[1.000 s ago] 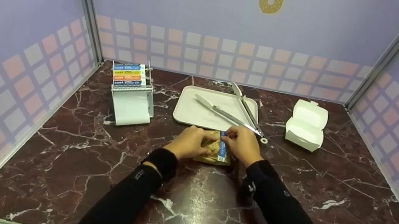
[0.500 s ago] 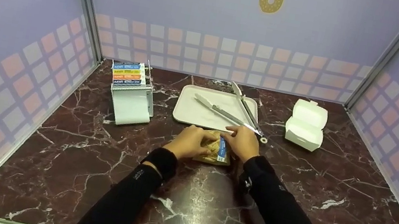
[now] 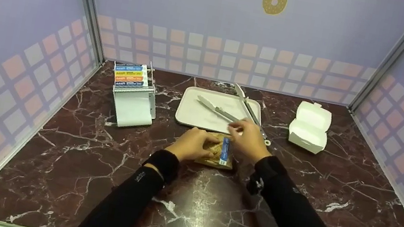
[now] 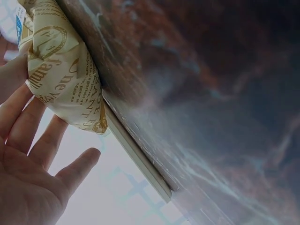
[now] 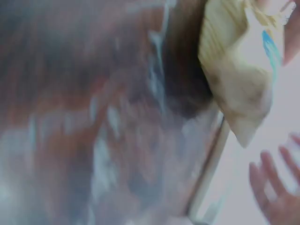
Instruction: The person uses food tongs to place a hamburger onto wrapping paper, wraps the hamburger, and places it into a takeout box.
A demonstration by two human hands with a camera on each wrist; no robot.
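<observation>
A food packet wrapped in tan printed paper (image 3: 212, 158) lies on the dark marble-patterned table, a blue and white label (image 3: 225, 151) running across its right part. My left hand (image 3: 191, 145) holds the packet's left side between thumb and fingers. In the left wrist view, that hand's outer fingers (image 4: 77, 166) stretch past the paper. Just right of and above the packet is my right hand (image 3: 249, 139), off the paper with nothing in it. The right wrist view is blurred, showing its fingers (image 5: 269, 180) spread apart from the wrapped packet (image 5: 241, 89).
Behind the hands sits a cream tray (image 3: 189, 117) with metal tongs (image 3: 226, 115) across it; their handle end lies near my right hand. A label dispenser (image 3: 132, 107) with several coloured labels stands left. An open white clamshell box (image 3: 308, 136) is at the right.
My right hand has lifted off the label and moved slightly up and away from the packet. The left hand keeps its hold, and the packet stays in place.
</observation>
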